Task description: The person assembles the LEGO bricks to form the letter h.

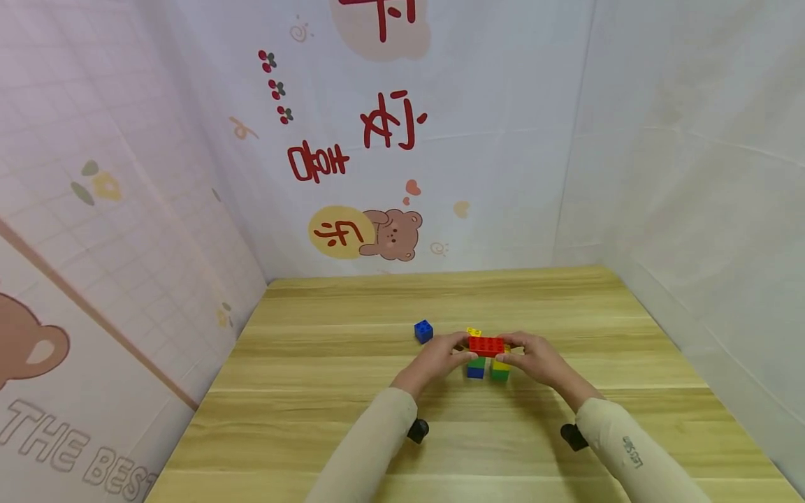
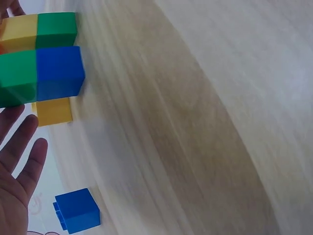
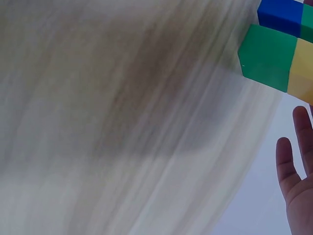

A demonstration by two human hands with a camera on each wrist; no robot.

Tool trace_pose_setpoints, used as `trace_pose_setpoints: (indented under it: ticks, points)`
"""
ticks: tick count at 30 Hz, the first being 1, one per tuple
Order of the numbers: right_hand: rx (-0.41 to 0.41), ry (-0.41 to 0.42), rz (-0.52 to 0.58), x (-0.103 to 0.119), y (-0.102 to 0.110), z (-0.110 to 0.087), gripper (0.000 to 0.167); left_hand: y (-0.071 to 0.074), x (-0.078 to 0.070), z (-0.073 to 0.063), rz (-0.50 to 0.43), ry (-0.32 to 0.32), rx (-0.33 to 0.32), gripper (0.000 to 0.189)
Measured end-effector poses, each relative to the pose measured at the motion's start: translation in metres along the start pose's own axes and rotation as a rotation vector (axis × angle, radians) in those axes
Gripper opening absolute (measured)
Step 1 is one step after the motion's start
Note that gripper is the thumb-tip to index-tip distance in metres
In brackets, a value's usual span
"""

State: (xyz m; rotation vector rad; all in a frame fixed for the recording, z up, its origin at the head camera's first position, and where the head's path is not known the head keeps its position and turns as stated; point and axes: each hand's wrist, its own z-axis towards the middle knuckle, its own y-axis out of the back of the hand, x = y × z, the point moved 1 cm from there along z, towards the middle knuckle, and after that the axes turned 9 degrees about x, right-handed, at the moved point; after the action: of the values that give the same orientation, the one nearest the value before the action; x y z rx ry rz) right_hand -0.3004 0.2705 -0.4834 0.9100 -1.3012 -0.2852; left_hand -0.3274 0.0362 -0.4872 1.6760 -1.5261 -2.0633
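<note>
A long red building brick lies across the top of two small stacks, its studs facing up. Both ends of it are pinched, one by my left hand and the other by my right hand. The left stack has a green brick over a blue brick. In the right stack a yellow brick sits over a green brick. Another yellow brick stands behind the left stack. The wrist views show some outer fingers of each hand held straighter; the red brick is mostly hidden there.
A separate blue brick stands on the wooden table, behind and left of the stacks. White printed cloth rises behind the table and at both sides. Black wrist devices hang below the sleeves.
</note>
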Motion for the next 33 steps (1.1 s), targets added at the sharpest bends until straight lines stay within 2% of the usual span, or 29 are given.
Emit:
trace_pose_setpoints:
  ticks: [6,14,18,22,27,33]
  points:
    - [-0.025,0.007,-0.002,-0.001,-0.005,0.005,0.050,-0.001,0.005,-0.001,-0.027,-0.020,-0.038,0.031]
    - [-0.021,0.012,0.027,0.004,-0.013,0.012,0.048,0.003,0.013,-0.009,-0.098,0.007,-0.056,0.038]
    - [-0.016,-0.012,0.042,0.013,-0.024,0.016,0.047,0.008,0.021,-0.021,-0.128,0.021,-0.050,0.040]
    - [-0.011,-0.033,0.068,0.031,-0.042,0.027,0.049,0.019,0.035,-0.041,-0.133,0.047,-0.068,0.041]
    - [-0.010,-0.052,0.116,0.050,-0.064,0.040,0.047,0.033,0.050,-0.065,-0.147,0.044,-0.082,0.038]
    - [-0.024,-0.075,0.143,0.060,-0.075,0.043,0.045,0.041,0.056,-0.076,-0.171,0.067,-0.077,0.034]
